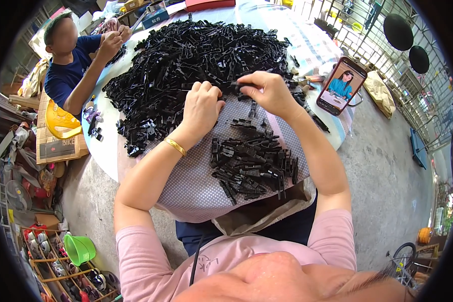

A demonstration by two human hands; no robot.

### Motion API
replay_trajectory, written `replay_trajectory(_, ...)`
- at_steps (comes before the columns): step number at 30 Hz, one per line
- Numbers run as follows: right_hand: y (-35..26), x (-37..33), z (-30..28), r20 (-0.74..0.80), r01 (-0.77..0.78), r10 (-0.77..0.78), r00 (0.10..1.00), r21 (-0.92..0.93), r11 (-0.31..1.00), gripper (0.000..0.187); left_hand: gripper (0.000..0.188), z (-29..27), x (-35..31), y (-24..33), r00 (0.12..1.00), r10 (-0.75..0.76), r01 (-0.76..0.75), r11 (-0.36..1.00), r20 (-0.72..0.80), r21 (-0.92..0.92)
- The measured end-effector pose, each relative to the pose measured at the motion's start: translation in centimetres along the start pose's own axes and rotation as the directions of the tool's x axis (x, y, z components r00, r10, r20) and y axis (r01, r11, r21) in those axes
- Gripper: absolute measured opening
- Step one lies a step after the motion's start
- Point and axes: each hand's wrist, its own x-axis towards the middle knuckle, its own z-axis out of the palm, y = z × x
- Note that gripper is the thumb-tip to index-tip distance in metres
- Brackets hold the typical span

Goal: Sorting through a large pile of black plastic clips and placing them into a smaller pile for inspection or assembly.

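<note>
A large heap of small black plastic clip-like pieces (196, 55) covers the middle of the table. At its near edge my left hand (202, 106) is closed, knuckles up, with its thumb against the curled fingers; whatever lies in them is mostly hidden. Just to the right, my right hand (269, 94) pinches a black plastic piece (238, 86) between thumb and fingertips. The two hands are close together but apart. Nearer to me, a smaller pile of similar black pieces (251, 166) lies on the dotted cloth (186, 176), several of them roughly lined up.
A phone (342, 85) with a lit screen stands at the table's right side. Across at the left, a co-worker (70, 65) sits with both hands raised together. A yellow plastic stool (60, 121) and a green bucket (79, 249) are on the left; a brown sack edge (267, 214) hangs before my lap.
</note>
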Motion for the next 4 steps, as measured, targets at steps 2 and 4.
replay_trajectory(2, -0.33, -0.17, 0.27, 0.093, 0.007, -0.006, 0.996, -0.008, 1.000, 0.018, 0.021, 0.01, -0.12, 0.00, 1.000, -0.018, 0.019, 1.000, -0.010, 0.004)
replay_trajectory(4, -0.55, -0.36, 0.39, 0.210, -0.009, 0.016, 0.978, -0.035, 0.999, 0.017, 0.019, -0.05, -0.17, 0.12, 0.999, -0.035, 0.035, 0.999, -0.022, 0.008)
